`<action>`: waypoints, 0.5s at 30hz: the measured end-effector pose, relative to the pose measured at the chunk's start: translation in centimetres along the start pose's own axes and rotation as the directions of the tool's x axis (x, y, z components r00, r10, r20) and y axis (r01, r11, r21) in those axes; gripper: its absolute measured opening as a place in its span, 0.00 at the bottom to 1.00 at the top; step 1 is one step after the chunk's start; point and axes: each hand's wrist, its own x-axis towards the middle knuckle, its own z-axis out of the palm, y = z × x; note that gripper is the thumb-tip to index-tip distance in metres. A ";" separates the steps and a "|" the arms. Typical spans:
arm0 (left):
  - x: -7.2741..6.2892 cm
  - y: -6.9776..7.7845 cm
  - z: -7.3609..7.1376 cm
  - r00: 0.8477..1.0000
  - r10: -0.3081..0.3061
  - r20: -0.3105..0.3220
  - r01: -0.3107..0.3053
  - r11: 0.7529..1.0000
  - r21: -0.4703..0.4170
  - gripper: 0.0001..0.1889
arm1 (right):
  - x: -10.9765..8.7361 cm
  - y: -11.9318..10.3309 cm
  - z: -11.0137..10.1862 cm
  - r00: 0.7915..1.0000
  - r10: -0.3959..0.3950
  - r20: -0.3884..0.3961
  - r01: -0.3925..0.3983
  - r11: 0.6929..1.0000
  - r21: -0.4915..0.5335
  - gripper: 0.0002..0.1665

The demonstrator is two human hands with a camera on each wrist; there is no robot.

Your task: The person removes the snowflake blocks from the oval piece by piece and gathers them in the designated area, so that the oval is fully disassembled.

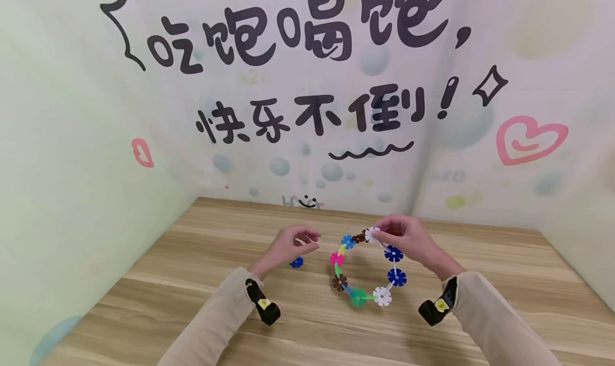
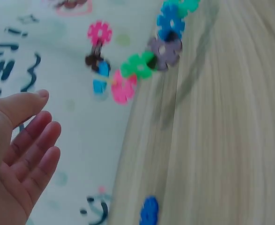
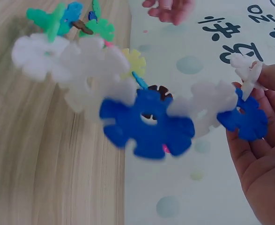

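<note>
A: What's around the chain of notched discs [image 1: 357,297]?

B: A loose blue disc [image 1: 296,262] lies on the table [image 1: 158,296], on the chain's left-edge side; the left hand [image 1: 290,244] reaches over beside it. A lettered cloth [image 1: 307,78] rises behind the far edge.

A: Where's the chain?

B: Looped above the table's middle, its side toward the far edge raised. The right hand [image 1: 408,239] pinches a white disc [image 1: 371,235] of it; the left, fingers loose, holds nothing.

A: Do the views differ?

B: Only the head view takes in the whole loop, partly covered by the right hand. The right wrist view shows that hand's palm side, but a big blurred blue piece [image 3: 123,117] blocks the chain's far discs.
</note>
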 end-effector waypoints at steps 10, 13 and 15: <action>0.9 6.7 2.4 0.995 0.091 0.034 -0.087 0.991 -0.101 0.13 | 0.6 0.0 0.9 0.996 -0.081 0.026 0.081 0.997 0.008 0.10; 1.2 7.5 2.7 0.994 0.099 0.041 -0.094 0.989 -0.112 0.14 | 0.8 -0.2 1.2 0.995 -0.093 0.026 0.094 0.996 -0.007 0.09; 1.4 7.8 2.8 0.993 0.107 0.041 -0.101 0.987 -0.126 0.13 | 0.9 -0.4 1.3 0.995 -0.098 0.025 0.099 0.995 -0.021 0.09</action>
